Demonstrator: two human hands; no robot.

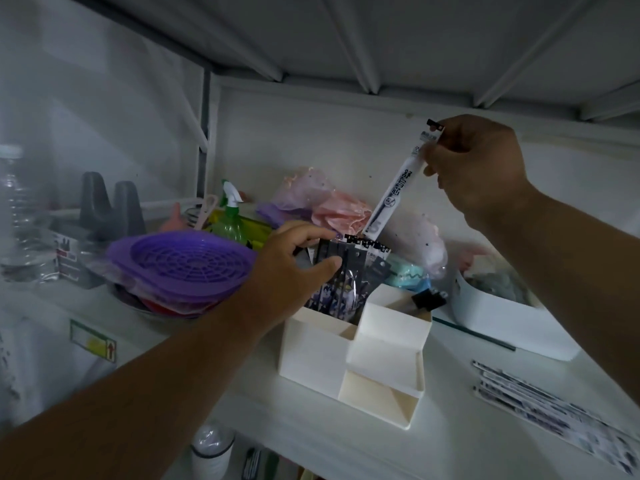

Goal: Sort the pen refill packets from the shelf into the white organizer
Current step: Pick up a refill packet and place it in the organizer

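Observation:
A white stepped organizer [388, 344] stands on the shelf at centre. Several dark pen refill packets [349, 271] stand upright in its tall rear-left compartment. My left hand [294, 268] grips that bundle, thumb across its front and fingers behind. My right hand [474, 164] pinches the upper end of one white refill packet [394, 188], which hangs tilted above the bundle, its lower end just over the packets' tops. More loose refill packets [540, 400] lie flat on the shelf at the right.
A purple strainer stack [183, 268] sits left of the organizer. Behind are a green spray bottle [228, 216] and pink bagged items [332, 209]. A white bin [512, 323] stands at the right, with a black binder clip [427, 299] in front of it. The shelf above hangs low.

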